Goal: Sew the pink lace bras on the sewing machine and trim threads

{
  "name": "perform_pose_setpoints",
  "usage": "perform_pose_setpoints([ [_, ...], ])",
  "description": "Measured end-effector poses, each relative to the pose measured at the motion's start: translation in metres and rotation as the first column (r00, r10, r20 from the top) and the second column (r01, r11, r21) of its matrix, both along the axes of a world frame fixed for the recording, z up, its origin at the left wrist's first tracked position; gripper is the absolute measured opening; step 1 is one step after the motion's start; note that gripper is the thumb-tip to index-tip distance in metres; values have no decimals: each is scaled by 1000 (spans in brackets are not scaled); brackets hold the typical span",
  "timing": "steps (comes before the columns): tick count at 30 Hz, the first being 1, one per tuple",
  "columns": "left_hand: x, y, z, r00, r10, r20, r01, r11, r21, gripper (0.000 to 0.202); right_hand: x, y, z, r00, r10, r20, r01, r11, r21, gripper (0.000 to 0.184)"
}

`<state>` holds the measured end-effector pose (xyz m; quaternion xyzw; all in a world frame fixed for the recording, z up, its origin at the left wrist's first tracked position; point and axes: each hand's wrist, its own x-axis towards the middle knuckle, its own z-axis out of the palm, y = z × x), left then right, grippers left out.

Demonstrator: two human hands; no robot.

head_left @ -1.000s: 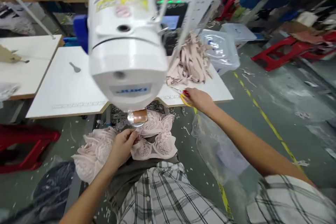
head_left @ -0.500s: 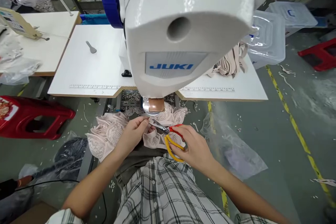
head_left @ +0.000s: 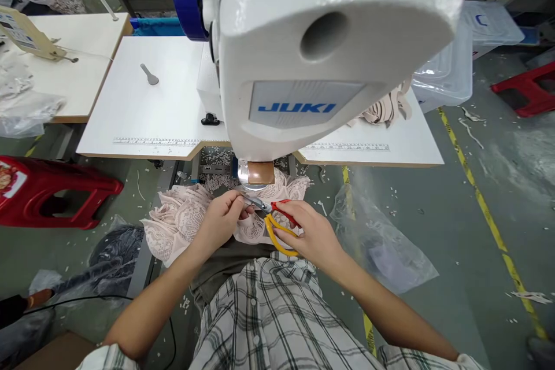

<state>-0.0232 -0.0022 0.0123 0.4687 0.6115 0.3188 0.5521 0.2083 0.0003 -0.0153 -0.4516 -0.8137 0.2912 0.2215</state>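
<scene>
My right hand [head_left: 313, 237] is closed around the scissors [head_left: 269, 224], which have one red and one yellow handle loop. Their blades point left, reaching my left fingertips. My left hand [head_left: 222, 217] pinches the edge of a pale pink lace bra [head_left: 250, 231] just below the sewing machine [head_left: 303, 69]. Exactly which bit of fabric sits between those fingers is hidden. More pale lace bras [head_left: 176, 222] lie bunched to the left of my left hand.
The machine's white table [head_left: 147, 110] carries a small grey tool [head_left: 150, 75] and, at right, a pile of beige straps [head_left: 384, 108]. A red stool [head_left: 56, 193] stands left. Clear plastic boxes [head_left: 446, 78] sit at right, and a plastic bag [head_left: 385, 248] lies on the floor.
My right hand has brought the scissors slightly left, closer to my left fingertips, and the handles look less spread. My left hand stays nearly in place. The view has shifted a little.
</scene>
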Motion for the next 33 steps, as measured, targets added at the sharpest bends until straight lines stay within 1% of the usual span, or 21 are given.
perform_pose_setpoints([
  [3, -1, 1, 2, 1000, 16, 6, -16, 1000, -15, 25, 4, 0, 0, 1000, 9, -10, -10, 1000, -28, 36],
  [5, -1, 3, 7, 997, 35, 68, -32, 999, -40, 20, 7, -3, 0, 999, -33, -24, 31, 997, -70, 34],
  [7, -2, 5, 14, 985, 48, 164, -37, 997, -73, 18, 10, -7, 0, 995, -89, -41, 84, 991, -108, 33],
  [9, -2, 8, 20, 975, 69, 210, -51, 994, -92, 23, 11, -11, -1, 991, -122, -53, 115, 986, -118, 35],
  [11, -4, 9, 22, 980, 91, 179, -79, 994, -78, 29, 10, -13, -2, 990, -123, -73, 116, 988, -101, 42],
  [13, -6, 10, 21, 988, 89, 126, -85, 996, -39, 30, 6, -14, -3, 990, -108, -94, 99, 991, -93, 47],
  [16, -9, 10, 17, 992, 62, 111, -61, 998, -6, 29, -3, -12, -2, 988, -89, -122, 75, 990, -121, 48],
  [20, -9, 9, 17, 996, 36, 78, -35, 999, -23, 30, -15, -10, -2, 978, -93, -188, 64, 986, -155, 48],
  [24, -9, 9, 18, 999, 31, 37, -30, 999, -21, 30, -23, -7, -7, 965, -125, -230, 81, 978, -193, 46],
  [27, -13, 9, 16, 999, 43, 32, -43, 999, -21, 29, -23, -6, -13, 957, -160, -242, 98, 963, -251, 44],
  [30, -15, 8, 12, 998, 55, 35, -54, 998, -13, 29, -19, -6, -15, 956, -171, -239, 92, 947, -307, 44],
  [33, -13, 7, 10, 993, 89, 76, -87, 996, -21, 29, -16, -10, -15, 960, -173, -221, 98, 944, -315, 43],
])
